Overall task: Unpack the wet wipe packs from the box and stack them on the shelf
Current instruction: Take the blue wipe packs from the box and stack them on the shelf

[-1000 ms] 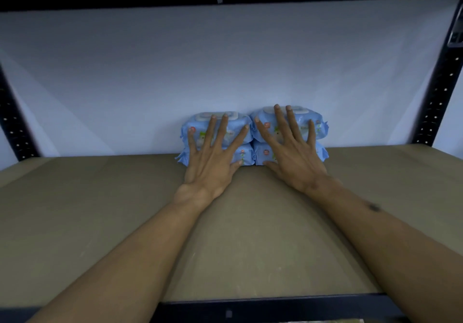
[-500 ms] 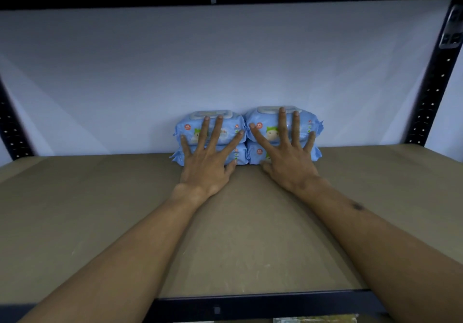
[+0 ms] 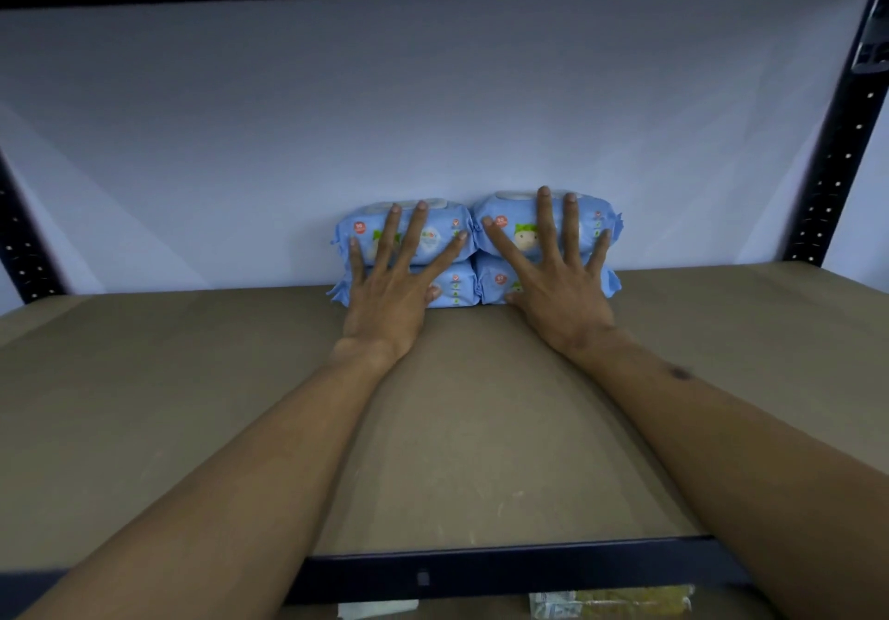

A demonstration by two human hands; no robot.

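Shelf board: we are looking along a brown board (image 3: 192,403) running from the hands back under our forearms.
Back wall: a pale wall (image 3: 433,114) is rising just beyond the fingertips.
Frame: a black perforated post (image 3: 837,162) is standing well right of the right hand, and a dark front rail (image 3: 481,566) is crossing beneath our forearms.
Wet wipe packs: four blue wet wipe packs (image 3: 522,234) are sitting two on two against the wall, under our fingers.
Left hand: our left hand (image 3: 389,292) is lying flat on the left pair, its fingers straight and spread, gripping nothing.
Right hand: our right hand (image 3: 558,292) is pressing the right pair likewise, splayed wide and holding nothing.
Below the rail: a blurred yellowish packet (image 3: 625,602) is showing.
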